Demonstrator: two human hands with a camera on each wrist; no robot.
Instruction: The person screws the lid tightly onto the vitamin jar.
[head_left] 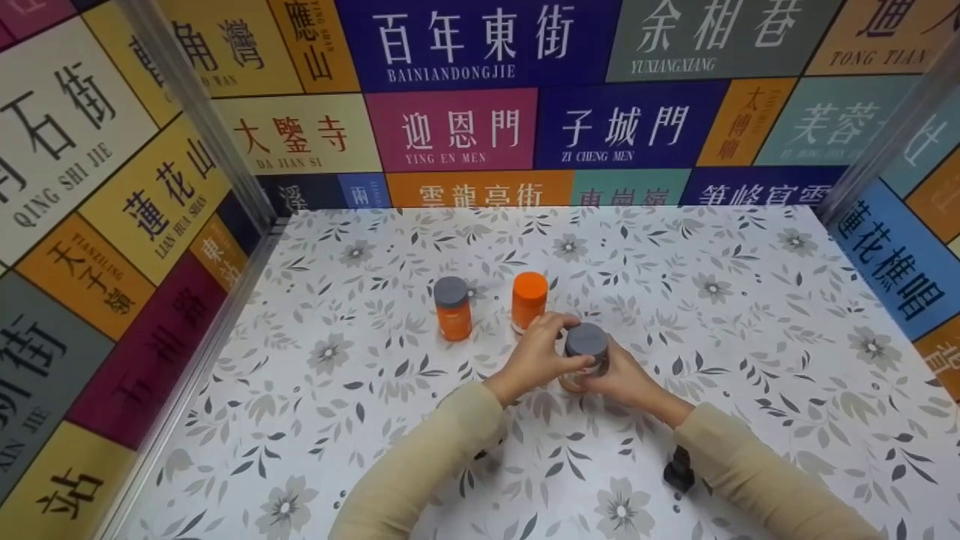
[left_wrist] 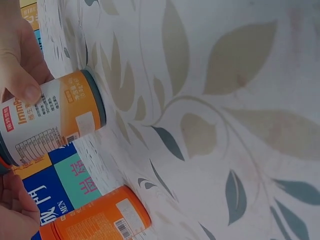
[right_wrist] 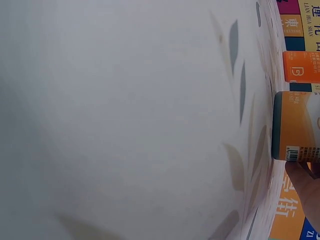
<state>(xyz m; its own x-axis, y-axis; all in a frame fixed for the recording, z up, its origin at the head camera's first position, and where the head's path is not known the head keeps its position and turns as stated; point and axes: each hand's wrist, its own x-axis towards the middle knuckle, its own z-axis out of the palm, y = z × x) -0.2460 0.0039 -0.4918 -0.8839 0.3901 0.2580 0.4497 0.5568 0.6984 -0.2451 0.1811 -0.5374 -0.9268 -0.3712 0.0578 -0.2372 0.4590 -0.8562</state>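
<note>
A supplement-style jar [left_wrist: 55,117] with a white and orange label and a grey lid [head_left: 586,341] is between both hands. My left hand [head_left: 534,360] grips it at the lid, fingers over the far side and thumb at the near edge. The right hand [head_left: 626,382] holds the body from the right, with its thumb [left_wrist: 31,94] on the label in the left wrist view. The base is at the tabletop; I cannot tell if it touches. Just beyond my left hand stands an orange jar with an orange lid [head_left: 529,289].
Another orange jar with a grey lid [head_left: 453,309] stands upright further left. The floral-patterned table [head_left: 360,420] meets sign-covered panels [head_left: 461,129] at the back and both sides. A small black object [head_left: 679,471] shows beside the right sleeve.
</note>
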